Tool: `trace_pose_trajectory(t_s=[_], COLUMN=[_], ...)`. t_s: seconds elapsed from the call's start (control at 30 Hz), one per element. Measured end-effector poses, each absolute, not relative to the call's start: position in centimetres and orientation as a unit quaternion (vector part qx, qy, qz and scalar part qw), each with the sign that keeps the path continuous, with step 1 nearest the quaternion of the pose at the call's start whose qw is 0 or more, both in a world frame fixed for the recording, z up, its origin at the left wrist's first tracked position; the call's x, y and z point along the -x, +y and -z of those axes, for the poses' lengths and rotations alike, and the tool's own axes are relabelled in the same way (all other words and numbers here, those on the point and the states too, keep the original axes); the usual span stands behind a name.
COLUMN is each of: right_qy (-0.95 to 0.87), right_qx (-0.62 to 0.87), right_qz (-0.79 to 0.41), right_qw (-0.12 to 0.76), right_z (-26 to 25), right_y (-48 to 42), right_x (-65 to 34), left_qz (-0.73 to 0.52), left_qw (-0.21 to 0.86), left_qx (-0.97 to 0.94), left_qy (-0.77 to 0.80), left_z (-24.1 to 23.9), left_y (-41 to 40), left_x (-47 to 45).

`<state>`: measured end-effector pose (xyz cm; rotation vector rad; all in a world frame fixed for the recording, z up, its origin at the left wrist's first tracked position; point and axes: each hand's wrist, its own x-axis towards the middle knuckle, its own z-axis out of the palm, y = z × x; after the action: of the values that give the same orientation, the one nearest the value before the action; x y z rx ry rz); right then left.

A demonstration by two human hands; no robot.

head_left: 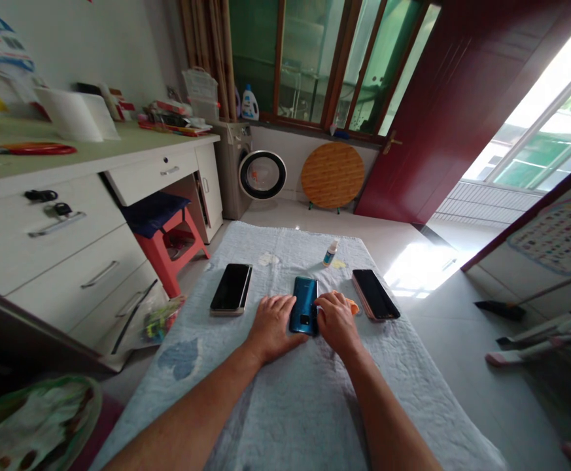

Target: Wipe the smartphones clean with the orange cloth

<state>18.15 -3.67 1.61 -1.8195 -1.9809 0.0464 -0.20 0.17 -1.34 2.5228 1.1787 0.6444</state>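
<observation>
A blue phone (pixel 305 302) lies face down in the middle of a table covered with a pale blue quilted cloth (pixel 295 399). My left hand (pixel 273 325) rests flat beside its left edge, fingers stretched out and touching it. My right hand (pixel 337 318) presses on the phone's right edge with fingers curled over an orange cloth (pixel 353 305) that peeks out on its right side. A black phone with a gold rim (pixel 231 288) lies to the left. Another dark phone with a pink rim (pixel 376 295) lies to the right. A small spray bottle (pixel 331 253) stands behind.
A white desk with drawers (pixel 64 229) runs along the left, with a red stool (pixel 167 235) under it. A washing machine (pixel 246 170) and a round wooden tabletop (pixel 333 174) stand at the far wall. A broom (pixel 511 307) lies on the floor at right.
</observation>
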Motion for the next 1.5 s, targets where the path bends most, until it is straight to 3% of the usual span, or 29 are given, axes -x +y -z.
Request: trace_pose_trajectory(t_s=[0.17,0.37,0.8,1.1,1.37,1.5], right_qy=[-0.704,-0.700,-0.694,-0.725,-0.740,-0.729], right_qx=[0.689,0.696,0.679,0.672,0.662,0.678], right_qz=[-0.025,-0.031,-0.013,-0.053,-0.041,-0.020], right_qw=[0.168,0.160,0.239,0.140,0.109,0.092], right_z=[-1.4,-1.8,-1.6,-0.8,-2.6,-3.0], right_y=[-3.6,-3.9,-3.3,-2.8,-4.4,-5.1], right_x=[-17.9,-17.0,-17.3,-17.8,-17.7,-17.4], left_qz=[-0.228,-0.220,-0.198,-0.146,-0.181,-0.184], left_qw=[0.138,0.148,0.149,0.184,0.065,0.063], left_qx=[-0.871,-0.872,-0.868,-0.896,-0.868,-0.827], left_qy=[0.412,0.412,0.429,0.377,0.459,0.527], left_z=[1.2,0.8,0.2,-0.3,-0.4,-1.1], left_y=[0.2,-0.1,-0.2,0.1,-0.2,-0.1], left_x=[0.2,0.1,-0.1,0.4,0.3,0.2])
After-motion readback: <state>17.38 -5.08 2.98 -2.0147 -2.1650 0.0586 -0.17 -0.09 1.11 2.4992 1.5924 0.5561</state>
